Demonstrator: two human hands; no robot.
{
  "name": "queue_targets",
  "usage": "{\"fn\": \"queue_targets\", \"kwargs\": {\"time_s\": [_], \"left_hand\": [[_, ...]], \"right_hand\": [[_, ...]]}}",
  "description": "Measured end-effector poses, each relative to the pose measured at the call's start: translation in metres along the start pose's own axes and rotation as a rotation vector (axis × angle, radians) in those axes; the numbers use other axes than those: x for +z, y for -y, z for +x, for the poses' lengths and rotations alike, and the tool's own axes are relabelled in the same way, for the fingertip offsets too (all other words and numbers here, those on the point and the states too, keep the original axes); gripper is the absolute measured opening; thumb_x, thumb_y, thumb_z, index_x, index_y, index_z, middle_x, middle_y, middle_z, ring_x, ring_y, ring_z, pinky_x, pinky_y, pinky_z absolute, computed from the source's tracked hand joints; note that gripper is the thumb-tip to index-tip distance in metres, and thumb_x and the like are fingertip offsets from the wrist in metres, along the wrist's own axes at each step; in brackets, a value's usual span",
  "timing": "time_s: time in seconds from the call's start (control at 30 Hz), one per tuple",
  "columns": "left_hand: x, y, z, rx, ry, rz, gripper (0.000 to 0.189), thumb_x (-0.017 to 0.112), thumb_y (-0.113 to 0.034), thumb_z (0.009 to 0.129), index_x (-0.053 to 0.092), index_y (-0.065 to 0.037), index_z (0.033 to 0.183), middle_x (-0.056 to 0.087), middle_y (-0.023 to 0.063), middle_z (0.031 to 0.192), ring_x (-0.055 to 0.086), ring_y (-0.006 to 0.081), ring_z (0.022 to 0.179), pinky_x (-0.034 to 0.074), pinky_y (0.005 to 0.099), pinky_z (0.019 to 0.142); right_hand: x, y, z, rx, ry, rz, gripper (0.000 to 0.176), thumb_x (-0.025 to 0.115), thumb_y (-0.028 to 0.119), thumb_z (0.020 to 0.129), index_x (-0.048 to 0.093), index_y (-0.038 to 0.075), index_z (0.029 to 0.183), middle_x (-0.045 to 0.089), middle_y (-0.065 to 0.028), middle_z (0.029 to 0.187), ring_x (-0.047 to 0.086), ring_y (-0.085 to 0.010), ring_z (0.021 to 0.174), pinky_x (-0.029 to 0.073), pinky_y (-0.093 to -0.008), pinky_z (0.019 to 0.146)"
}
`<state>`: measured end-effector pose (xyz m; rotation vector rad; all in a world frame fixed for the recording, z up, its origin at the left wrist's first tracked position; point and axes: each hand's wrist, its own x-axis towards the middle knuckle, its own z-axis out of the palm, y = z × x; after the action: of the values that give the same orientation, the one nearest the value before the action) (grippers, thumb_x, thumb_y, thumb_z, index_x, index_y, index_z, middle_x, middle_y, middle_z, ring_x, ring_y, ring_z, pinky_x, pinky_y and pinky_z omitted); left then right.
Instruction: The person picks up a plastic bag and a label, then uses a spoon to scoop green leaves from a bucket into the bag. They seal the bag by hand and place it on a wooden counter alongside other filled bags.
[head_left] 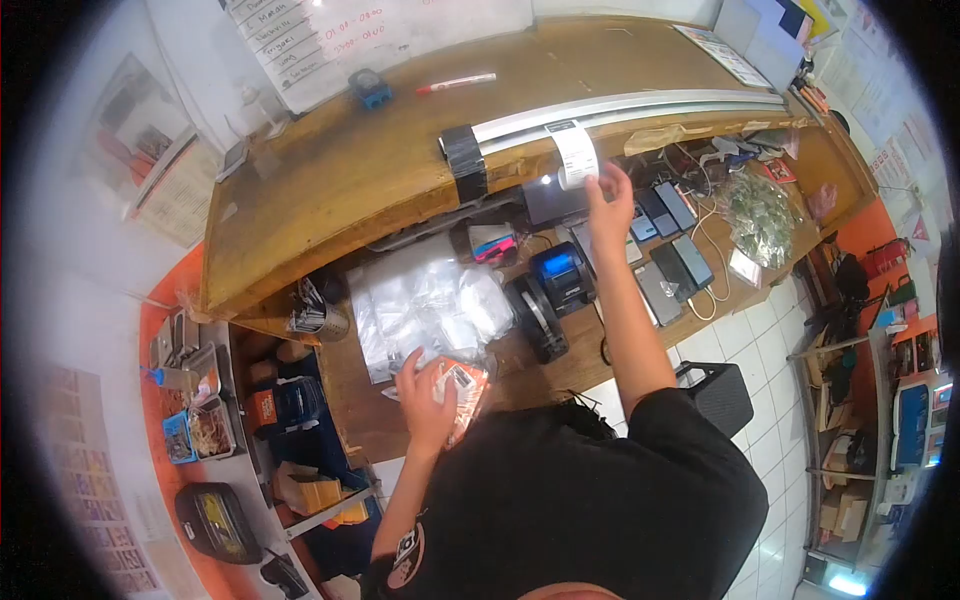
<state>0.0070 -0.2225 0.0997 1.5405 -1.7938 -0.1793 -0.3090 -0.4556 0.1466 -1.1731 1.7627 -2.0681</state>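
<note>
My left hand [426, 398] grips an orange and white packet [466, 385] in clear plastic, close to my body at the front of the desk. My right hand [610, 208] is raised to the upper shelf edge, with fingers bent at the lower end of a printed white paper label [577, 160] that hangs there. Thumb and forefinger seem to pinch the label, though the contact is small. Under my right forearm stands a dark label printer [560, 272] with a lit blue panel, and a black roll [540, 318] sits beside it.
Clear plastic bags [400, 300] lie on the desk left of the printer. Several phones [675, 205] and white cables lie to the right. A metal rail [640, 110] runs along the wooden shelf [330, 170]. A pen cup [325, 318] stands at the left.
</note>
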Motion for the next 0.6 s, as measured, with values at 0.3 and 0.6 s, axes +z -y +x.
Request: {"fn": "queue_targets", "kwargs": {"time_s": [0.3,0.6], "left_hand": [[0.084,-0.064,0.098,-0.113,0.203,-0.812,0.04,0.07,-0.015,0.088,0.055,0.0,0.122,0.063,0.0134,0.117,0.06,0.0227,0.11,0.046,0.0356,0.095],[0.155,0.006,0.014,-0.469,0.702,-0.92,0.02,0.058,-0.007,0.094,0.057,-0.002,0.113,0.064,0.0076,0.1,0.063,0.015,0.09,0.05,0.0285,0.08]], "right_hand": [[-0.067,-0.001,-0.109,0.609,0.545,0.509,0.022,0.07,0.004,0.086,0.065,-0.002,0.106,0.069,-0.0054,0.09,0.063,-0.0124,0.083,0.049,-0.0255,0.074],[-0.139,-0.089,-0.178,0.774,0.809,0.032,0.02,0.065,0.006,0.084,0.068,0.0,0.103,0.07,-0.0063,0.091,0.064,-0.0135,0.081,0.05,-0.0278,0.075]]}}
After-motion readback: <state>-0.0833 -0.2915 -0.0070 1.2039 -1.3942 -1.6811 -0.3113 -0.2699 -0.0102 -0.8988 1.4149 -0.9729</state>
